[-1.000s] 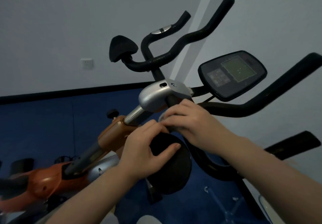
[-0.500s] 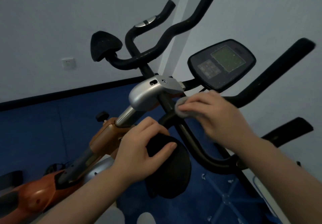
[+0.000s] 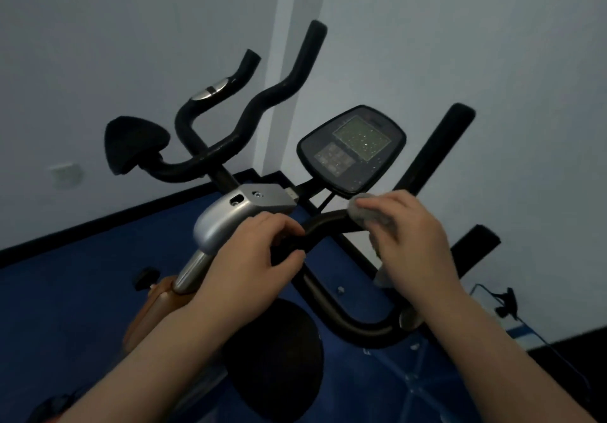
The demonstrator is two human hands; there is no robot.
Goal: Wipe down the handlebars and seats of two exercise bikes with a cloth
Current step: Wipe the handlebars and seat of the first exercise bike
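Observation:
The black handlebar (image 3: 328, 222) of an exercise bike fills the middle of the view, with a console (image 3: 351, 148) above it. My right hand (image 3: 414, 241) presses a grey cloth (image 3: 361, 209) onto the bar just below the console. My left hand (image 3: 256, 258) grips the bar's centre section beside the silver stem cap (image 3: 236, 215). A round black elbow pad (image 3: 279, 363) sits below my left wrist, and a second pad (image 3: 131, 146) at the far left. No seat is in view.
Handlebar arms rise toward the white corner wall: a left one (image 3: 279, 90) and a right one (image 3: 437, 149). An orange frame (image 3: 157, 297) runs down left over the blue floor (image 3: 82, 291). A black cable (image 3: 505, 304) lies at the right.
My left hand has left the round pad and taken hold of the bar's centre. My right hand slid the cloth right and up along the bar toward the console. The camera has tilted downward.

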